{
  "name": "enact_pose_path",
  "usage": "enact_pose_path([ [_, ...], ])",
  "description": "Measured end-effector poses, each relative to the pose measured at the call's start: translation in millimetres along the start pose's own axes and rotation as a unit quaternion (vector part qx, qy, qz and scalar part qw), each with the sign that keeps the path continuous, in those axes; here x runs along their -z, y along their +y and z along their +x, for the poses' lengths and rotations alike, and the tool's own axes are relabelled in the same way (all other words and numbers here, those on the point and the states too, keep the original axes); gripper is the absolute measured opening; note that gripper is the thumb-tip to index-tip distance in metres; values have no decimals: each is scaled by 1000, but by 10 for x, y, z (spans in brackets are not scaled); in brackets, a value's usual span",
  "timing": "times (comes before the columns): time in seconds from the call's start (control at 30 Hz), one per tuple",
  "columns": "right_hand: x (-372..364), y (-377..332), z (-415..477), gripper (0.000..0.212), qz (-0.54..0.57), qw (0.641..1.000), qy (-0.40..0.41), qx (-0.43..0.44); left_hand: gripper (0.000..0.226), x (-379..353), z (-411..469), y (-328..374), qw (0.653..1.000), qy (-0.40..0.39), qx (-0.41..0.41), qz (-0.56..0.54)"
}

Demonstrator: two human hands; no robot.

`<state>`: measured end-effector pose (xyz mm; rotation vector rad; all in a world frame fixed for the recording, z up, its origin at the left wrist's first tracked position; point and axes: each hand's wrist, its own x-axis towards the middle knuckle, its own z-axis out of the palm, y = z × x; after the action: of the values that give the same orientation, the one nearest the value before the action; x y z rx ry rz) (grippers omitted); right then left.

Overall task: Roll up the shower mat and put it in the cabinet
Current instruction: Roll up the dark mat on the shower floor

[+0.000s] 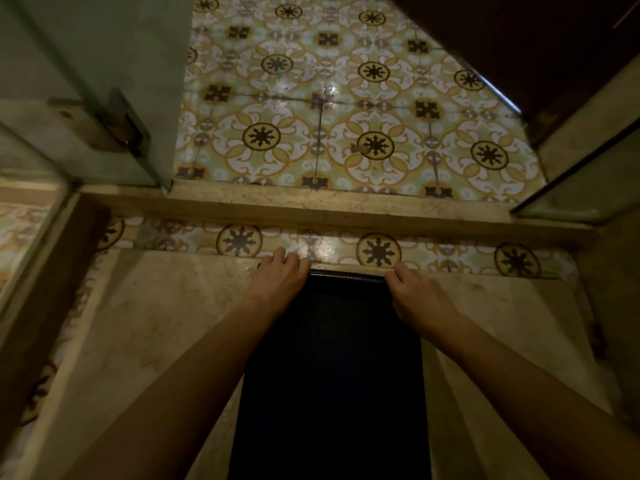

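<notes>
A dark shower mat (332, 358) with a fine grid texture lies flat on the beige stone shower floor, running from the bottom of the view up to the middle. My left hand (280, 278) rests on the mat's far left corner with fingers curled over the edge. On the far right corner sits my right hand (419, 296), fingers curled the same way. Both hands seem to grip the far edge, which looks slightly raised. No cabinet can be identified with certainty.
A stone threshold (311, 206) crosses the view beyond the mat. Past it lies patterned floor tile (346, 109). A glass shower door with a metal hinge (121, 126) stands at the left, a glass panel (588, 188) at the right, dark wood (519, 39) at top right.
</notes>
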<state>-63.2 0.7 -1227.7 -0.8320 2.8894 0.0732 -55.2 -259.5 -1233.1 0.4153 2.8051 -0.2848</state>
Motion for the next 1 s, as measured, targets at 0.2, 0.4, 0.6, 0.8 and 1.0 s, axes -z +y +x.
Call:
enact_pose_path([
  [0.2, 15, -27, -81, 32, 4, 999, 25, 22, 42, -77, -128, -28, 999, 17, -37, -5],
  [0.4, 10, 19, -190, 28, 17, 998, 27, 49, 32, -64, -244, -67, 999, 14, -45, -16],
  [0.6, -24, -78, -272, 30, 54, 998, 26, 26, 27, -30, -295, -18, 996, 19, -65, -58],
  [0.8, -35, 31, -190, 18, 78, 997, -4, -1, 25, 61, -226, -201, 993, 9, -72, -90],
  [1.0, -15, -17, -164, 32, 51, 998, -41, -9, 21, 76, -248, -146, 993, 0, -60, -98],
])
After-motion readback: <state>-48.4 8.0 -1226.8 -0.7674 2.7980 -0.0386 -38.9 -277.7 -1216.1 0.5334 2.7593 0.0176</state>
